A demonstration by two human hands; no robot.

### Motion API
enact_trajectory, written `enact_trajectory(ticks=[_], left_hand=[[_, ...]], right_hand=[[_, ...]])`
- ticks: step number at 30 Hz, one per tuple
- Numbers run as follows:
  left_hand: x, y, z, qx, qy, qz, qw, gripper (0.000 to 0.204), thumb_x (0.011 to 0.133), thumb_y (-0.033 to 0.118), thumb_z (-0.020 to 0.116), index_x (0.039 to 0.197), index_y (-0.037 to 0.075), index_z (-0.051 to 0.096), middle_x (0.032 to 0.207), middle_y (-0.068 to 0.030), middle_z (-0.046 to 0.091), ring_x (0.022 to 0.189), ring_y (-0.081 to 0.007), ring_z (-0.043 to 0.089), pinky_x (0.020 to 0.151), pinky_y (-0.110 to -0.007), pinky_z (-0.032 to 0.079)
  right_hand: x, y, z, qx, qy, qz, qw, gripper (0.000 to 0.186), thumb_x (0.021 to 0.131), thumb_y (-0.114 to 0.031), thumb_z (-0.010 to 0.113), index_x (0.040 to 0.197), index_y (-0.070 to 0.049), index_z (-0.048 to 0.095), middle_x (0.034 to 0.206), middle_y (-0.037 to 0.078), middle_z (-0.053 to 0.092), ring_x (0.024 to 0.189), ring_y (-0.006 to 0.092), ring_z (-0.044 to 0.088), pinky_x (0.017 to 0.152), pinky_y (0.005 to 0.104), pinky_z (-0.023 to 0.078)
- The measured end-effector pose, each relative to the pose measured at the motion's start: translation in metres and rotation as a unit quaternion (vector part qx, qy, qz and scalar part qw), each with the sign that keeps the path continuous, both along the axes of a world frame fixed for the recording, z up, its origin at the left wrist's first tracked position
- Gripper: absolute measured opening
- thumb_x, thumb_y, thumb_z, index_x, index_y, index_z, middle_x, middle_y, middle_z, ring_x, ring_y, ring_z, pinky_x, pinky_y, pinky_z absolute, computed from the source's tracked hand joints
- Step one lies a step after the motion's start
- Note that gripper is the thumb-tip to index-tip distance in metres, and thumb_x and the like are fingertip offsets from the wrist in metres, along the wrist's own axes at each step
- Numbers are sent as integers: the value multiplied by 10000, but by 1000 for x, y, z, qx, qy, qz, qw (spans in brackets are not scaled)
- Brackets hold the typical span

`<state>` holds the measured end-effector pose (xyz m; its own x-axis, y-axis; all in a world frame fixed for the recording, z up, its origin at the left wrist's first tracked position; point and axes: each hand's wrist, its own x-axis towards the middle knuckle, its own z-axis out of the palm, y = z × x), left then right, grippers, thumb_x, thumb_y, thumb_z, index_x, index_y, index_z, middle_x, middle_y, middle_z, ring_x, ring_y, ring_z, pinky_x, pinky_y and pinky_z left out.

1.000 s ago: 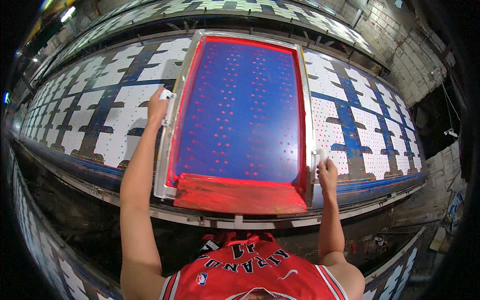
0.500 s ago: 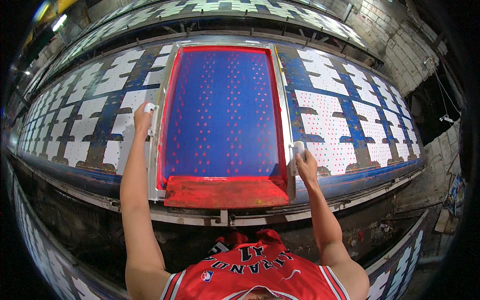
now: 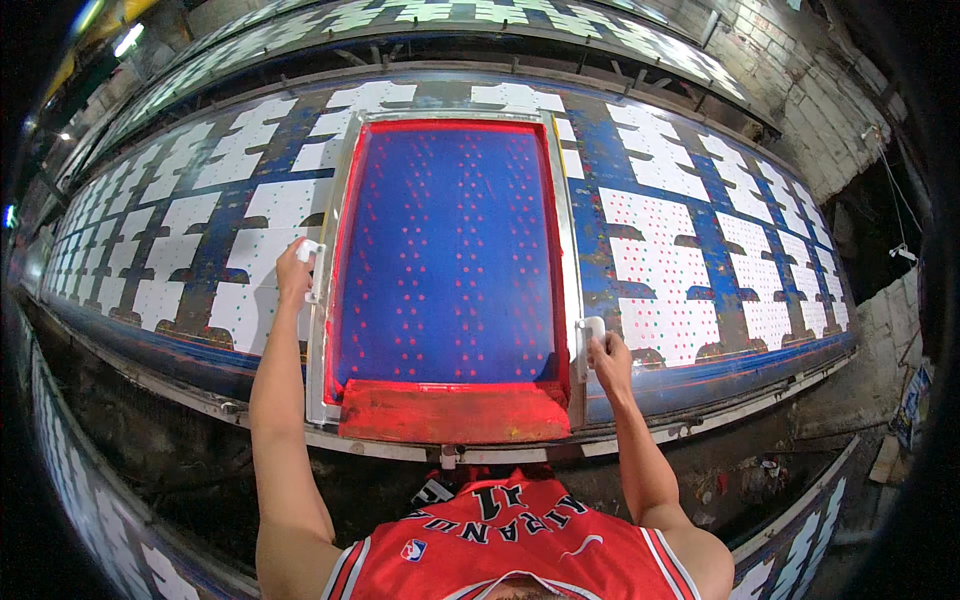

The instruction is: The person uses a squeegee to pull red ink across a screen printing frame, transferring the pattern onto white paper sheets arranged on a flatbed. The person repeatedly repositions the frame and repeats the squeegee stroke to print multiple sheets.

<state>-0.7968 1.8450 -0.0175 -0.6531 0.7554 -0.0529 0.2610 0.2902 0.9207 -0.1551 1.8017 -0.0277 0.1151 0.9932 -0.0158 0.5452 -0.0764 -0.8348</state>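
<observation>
A screen-printing frame (image 3: 565, 215) with a metal rim lies before me on the long printing table. Its blue mesh (image 3: 440, 250) carries columns of red dots and is edged in red ink. Across the near end of the frame rests a wide red ink-covered squeegee (image 3: 455, 410); neither hand touches it. My left hand (image 3: 294, 272) is wrapped round a white handle (image 3: 309, 250) on the frame's left side. On the right side, slightly nearer to me, my right hand (image 3: 611, 362) grips a matching white handle (image 3: 594, 328).
White cut fabric panels (image 3: 170, 245) lie in rows on both sides of the frame. The panels at right (image 3: 665, 315) bear red and green dots. A metal rail (image 3: 700, 425) runs along the table's near edge. Another panel-covered table (image 3: 480, 14) stands beyond, and a block wall (image 3: 775, 125) rises at right.
Both hands have come nearer to me with the frame and squeegee. White panels beyond the frame's far edge now show. Each hand keeps its grip on its handle.
</observation>
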Motion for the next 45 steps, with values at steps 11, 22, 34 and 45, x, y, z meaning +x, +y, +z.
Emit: enact_trajectory(ticks=[11,22,34,45], left_hand=[[4,2,-22,15,-11,2,1000,551,862,-13,685,1390,133,633,913,-76,702,515,-139,532,428,-314,409],[6,7,-52,-17,95,-6,995,574,832,-17,649,1388,125,628,1005,-126,715,615,-197,615,494,-347,476],[4,6,-57,-18,57,-16,998,528,835,2,658,1350,117,637,998,-139,714,612,-216,624,520,-367,484],[-7,9,-63,-55,19,-37,998,444,845,90,585,1282,54,653,911,-210,729,676,-314,717,599,-425,566]], right_hand=[[9,-10,32,-74,17,-1,997,221,1018,-166,591,1008,54,575,792,177,704,694,253,718,621,396,548],[17,-1,27,-25,-108,102,989,155,986,-77,594,1046,50,529,803,240,694,758,356,734,661,467,533],[11,3,18,-92,-181,58,978,210,950,-94,596,1110,21,525,979,318,683,929,470,698,765,507,530],[-11,-12,13,-92,-159,-62,981,243,896,-95,618,1097,32,573,922,310,691,886,483,697,750,517,545]])
